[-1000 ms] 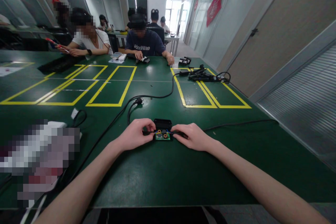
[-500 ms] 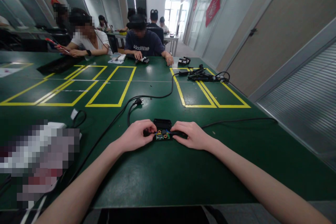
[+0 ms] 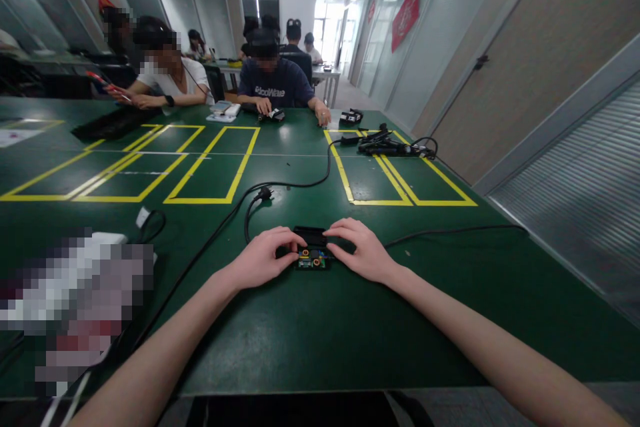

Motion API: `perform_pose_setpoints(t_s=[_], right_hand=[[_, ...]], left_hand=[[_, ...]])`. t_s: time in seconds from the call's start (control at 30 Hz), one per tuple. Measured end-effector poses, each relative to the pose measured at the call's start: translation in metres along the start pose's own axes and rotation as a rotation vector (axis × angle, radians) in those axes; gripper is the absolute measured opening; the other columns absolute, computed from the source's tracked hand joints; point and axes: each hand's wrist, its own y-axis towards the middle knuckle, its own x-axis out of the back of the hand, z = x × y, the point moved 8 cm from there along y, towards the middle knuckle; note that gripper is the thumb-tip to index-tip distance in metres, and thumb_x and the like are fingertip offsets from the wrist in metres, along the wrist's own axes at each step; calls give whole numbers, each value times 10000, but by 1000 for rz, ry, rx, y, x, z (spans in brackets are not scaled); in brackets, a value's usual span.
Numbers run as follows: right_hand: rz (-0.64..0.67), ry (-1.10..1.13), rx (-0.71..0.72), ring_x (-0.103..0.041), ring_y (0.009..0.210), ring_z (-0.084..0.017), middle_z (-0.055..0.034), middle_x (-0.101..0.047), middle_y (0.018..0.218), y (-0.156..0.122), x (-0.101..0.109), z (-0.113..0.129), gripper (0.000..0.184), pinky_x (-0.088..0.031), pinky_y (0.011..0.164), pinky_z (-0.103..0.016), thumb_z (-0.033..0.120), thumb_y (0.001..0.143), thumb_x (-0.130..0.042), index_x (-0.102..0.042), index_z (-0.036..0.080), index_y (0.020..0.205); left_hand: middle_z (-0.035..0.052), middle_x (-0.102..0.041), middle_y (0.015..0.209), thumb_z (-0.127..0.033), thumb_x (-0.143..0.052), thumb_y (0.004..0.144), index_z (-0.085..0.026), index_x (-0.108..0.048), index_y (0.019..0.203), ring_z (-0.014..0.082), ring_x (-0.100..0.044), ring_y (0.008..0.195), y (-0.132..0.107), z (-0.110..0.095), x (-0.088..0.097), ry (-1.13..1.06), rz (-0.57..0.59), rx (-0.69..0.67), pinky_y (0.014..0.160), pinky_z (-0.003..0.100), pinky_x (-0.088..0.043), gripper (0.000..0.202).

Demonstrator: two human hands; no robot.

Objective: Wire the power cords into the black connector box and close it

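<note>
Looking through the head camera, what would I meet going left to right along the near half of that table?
Pixelated white, grey and reddish shape → wearer's bare left hand → small green rectangular circuit board → wearer's bare right hand → thin black cable.

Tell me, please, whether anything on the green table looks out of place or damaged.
Outside the pixelated patch, nothing looks spilled or broken. The tangle of black cables, beyond the right hand, looks untidy, sprawling across the yellow tape. The black case lies open between that hand and the left hand, its circuit board bare.
</note>
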Motion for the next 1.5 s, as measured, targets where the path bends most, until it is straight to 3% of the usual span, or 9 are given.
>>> perform_pose_setpoints(t_s=[0.1, 0.23, 0.33, 0.47, 0.6, 0.77, 0.97, 1.5], right_hand=[[-7, -42, -145, -614, 1130, -312, -134, -686, 1211, 1, -7, -15, 345, -510, 946, -503, 329, 932, -691, -714, 224, 1260], [34, 103, -258, -615, 1121, -286, -106, -696, 1159, 3, -14, -24, 223, -499, 974, -492, 322, 895, -717, -747, 218, 1089], [68, 358, -371, -659, 931, -219, -59, -727, 999, 3, -17, -29, 246, -532, 832, -384, 273, 858, -714, -702, 198, 1092], [61, 622, -460, -648, 759, -154, -24, -722, 914, 1, -20, -29, 295, -516, 680, -294, 283, 807, -738, -659, 195, 1077], [2, 741, -464, -666, 721, -128, -28, -710, 953, -1, -23, -28, 297, -563, 690, -287, 304, 772, -770, -647, 199, 1021], [-46, 768, -464, -704, 739, -137, -25, -704, 944, -3, -24, -30, 292, -610, 715, -296, 316, 761, -798, -660, 201, 991], [-23, 767, -456, -716, 758, -147, -22, -711, 911, -4, -23, -28, 269, -627, 750, -308, 321, 773, -802, -670, 200, 973], [12, 726, -373, -748, 851, -183, -42, -756, 939, -5, -21, -23, 222, -644, 845, -358, 274, 819, -754, -706, 199, 1023]], left_hand=[[67, -671, 1134, -198, -669, 894, -223, -720, 1152, 227, -666, 1052, 0, 5, 3, -38, -34, 17, 954, 363, -549, 265], [110, -637, 1330, -287, -727, 871, -238, -664, 1296, 304, -575, 1279, -2, 13, 9, 25, -69, 48, 1144, 501, -449, 433], [117, -675, 1291, -313, -708, 884, -231, -622, 1355, 308, -606, 1217, -2, 17, 6, 8, -30, 93, 1067, 503, -497, 486], [115, -674, 1246, -271, -678, 867, -215, -493, 1465, 240, -667, 1011, -3, 19, 2, -137, -41, 155, 819, 364, -570, 629], [84, -686, 1147, -259, -650, 879, -208, -516, 1417, 196, -665, 898, -3, 16, -2, -213, -23, 161, 796, 338, -569, 557], [81, -680, 1188, -227, -656, 865, -224, -501, 1451, 188, -676, 919, -3, 19, -4, -283, -23, 168, 844, 356, -577, 605], [95, -708, 1216, -195, -638, 880, -187, -581, 1388, 202, -682, 982, -1, 17, -4, -255, 0, 149, 914, 376, -572, 511], [82, -725, 1177, -158, -644, 873, -184, -680, 1232, 196, -692, 955, 0, 5, 2, -223, -12, 113, 907, 354, -591, 362]])
